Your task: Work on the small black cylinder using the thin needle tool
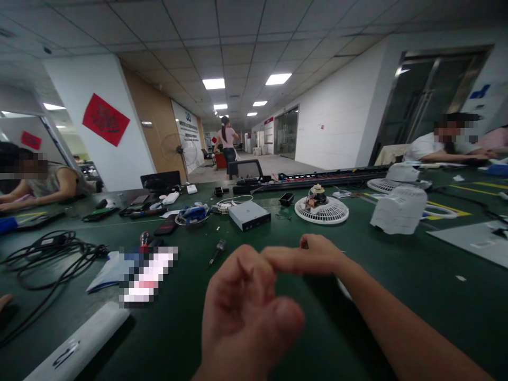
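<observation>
My left hand (246, 312) is raised over the green table in the middle, palm side toward me. Its fingers are curled in, the thumb sticks out to the right, and nothing shows inside. My right hand (313, 255) reaches in from the right, a finger stretched leftward to the bent fingers of my left hand; whether they touch is unclear. I see nothing held in it, though its other fingers are partly hidden. Beyond my hands lie a small screwdriver-like tool (218, 252) and a silver optical disc drive (249, 215). A white round grille (321, 214) carries a motor.
A white plastic housing (400, 210) stands right on the table (420, 317). To the left are coiled black cable (51, 243), a long white bar (83, 344) and a blue-white packet (109, 272). People sit at both sides; another person (227, 137) is in the aisle.
</observation>
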`<move>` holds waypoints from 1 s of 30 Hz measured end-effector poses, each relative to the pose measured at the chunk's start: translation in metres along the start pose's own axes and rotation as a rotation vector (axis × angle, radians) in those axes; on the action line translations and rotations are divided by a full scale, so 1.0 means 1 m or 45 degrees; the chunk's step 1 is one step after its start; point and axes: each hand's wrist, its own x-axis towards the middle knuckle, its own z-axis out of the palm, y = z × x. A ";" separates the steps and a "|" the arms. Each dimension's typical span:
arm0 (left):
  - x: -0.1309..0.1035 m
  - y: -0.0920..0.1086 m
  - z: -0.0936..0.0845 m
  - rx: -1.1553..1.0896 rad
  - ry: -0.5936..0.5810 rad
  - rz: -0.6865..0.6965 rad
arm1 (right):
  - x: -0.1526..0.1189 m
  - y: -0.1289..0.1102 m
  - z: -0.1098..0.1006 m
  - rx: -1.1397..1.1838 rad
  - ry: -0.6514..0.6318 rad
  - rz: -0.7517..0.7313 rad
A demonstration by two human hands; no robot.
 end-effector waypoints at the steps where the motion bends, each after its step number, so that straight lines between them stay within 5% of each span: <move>1: 0.020 -0.007 0.000 0.030 0.093 0.091 | -0.001 -0.004 0.001 0.015 0.019 -0.026; 4: 0.063 -0.052 -0.007 0.630 0.191 0.220 | -0.002 -0.017 0.005 0.047 0.048 -0.094; 7: 0.074 -0.109 -0.022 1.480 0.222 -0.322 | -0.006 -0.031 0.009 0.072 0.049 -0.167; 13: 0.047 -0.182 -0.034 1.630 0.163 -0.714 | -0.015 -0.050 0.015 0.070 -0.015 -0.273; 17: 0.058 -0.195 -0.048 1.625 -0.082 -0.625 | -0.018 -0.051 0.015 0.072 -0.034 -0.269; 23: 0.119 -0.199 -0.069 1.613 -0.534 -0.605 | -0.017 -0.055 0.016 0.063 -0.030 -0.266; 27: 0.147 -0.205 -0.058 1.602 -0.664 -0.705 | -0.018 -0.058 0.017 0.054 -0.005 -0.277; 30: 0.143 -0.207 -0.041 1.593 -0.662 -0.686 | -0.018 -0.058 0.018 0.057 0.003 -0.287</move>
